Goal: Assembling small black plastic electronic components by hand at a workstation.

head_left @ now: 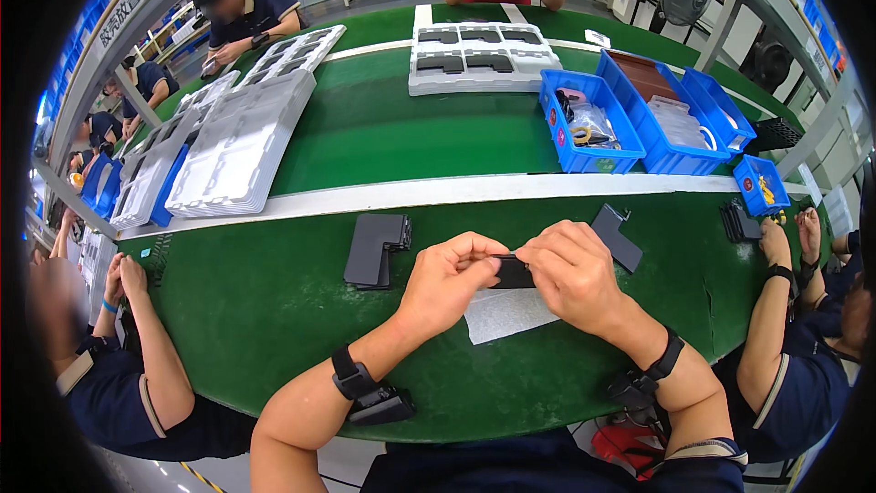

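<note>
A small flat black part (513,274) is held between my two hands, just above a white sheet (502,315) on the green table. My left hand (447,278) pinches its left end with thumb and forefinger. At the other end, my right hand (577,276) is closed on its upper edge, its fingertips close to the left ones. Whether a smaller piece sits between the fingertips is too small to tell. Left of my left hand lies a stack of dark L-shaped panels (370,256). Another dark L-shaped panel (616,237) rests beyond my right hand.
White trays (239,141) stand stacked at the far left, and a white tray with dark panels (482,73) sits beyond a white strip (438,192). Blue bins (593,162) hold bags and parts at the right. Co-workers' arms (164,356) reach in from both sides.
</note>
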Demonstrator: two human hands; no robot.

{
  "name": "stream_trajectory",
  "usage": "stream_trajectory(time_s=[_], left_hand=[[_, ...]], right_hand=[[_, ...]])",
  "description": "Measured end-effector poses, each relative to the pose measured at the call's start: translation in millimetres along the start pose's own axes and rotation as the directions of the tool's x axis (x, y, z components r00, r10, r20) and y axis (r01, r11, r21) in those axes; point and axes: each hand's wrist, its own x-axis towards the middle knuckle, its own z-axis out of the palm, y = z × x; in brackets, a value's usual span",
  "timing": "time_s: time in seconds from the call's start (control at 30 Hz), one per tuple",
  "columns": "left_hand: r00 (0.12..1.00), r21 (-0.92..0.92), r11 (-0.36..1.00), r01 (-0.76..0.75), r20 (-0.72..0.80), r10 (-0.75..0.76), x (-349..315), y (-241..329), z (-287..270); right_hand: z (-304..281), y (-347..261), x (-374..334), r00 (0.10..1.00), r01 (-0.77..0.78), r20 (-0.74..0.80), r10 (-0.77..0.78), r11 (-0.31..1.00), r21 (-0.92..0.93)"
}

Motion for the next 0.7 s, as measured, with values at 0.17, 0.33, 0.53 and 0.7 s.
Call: stream_trajectory(time_s=[0.17,0.33,0.53,0.7], left_hand=[[0.999,-0.119,0.992,0.038,0.011,-0.037,0.4,0.4,-2.1],[1.000,-0.040,0.999,0.022,0.013,-0.021,-1.9,0.5,-1.4],[0.999,0.013,1.000,-0.006,0.035,0.006,-1.8,0.3,-2.0],[0.999,-0.010,0.999,-0.046,0.021,0.046,-2.4,-0.2,1.4]], right_hand=[[-3.5,3.4,-0.7,0.998,0.063,0.006,-0.062,0.997,-0.038],[-8.9,-1.7,0.1,0.938,-0.345,0.159,0.308,0.880,0.327],[-11.8,-6.0,1.2,0.856,-0.516,0.226,0.465,0.788,0.337],[-5.4,-1.9,-2.7,0.896,-0.444,0.192,0.402,0.838,0.316]])
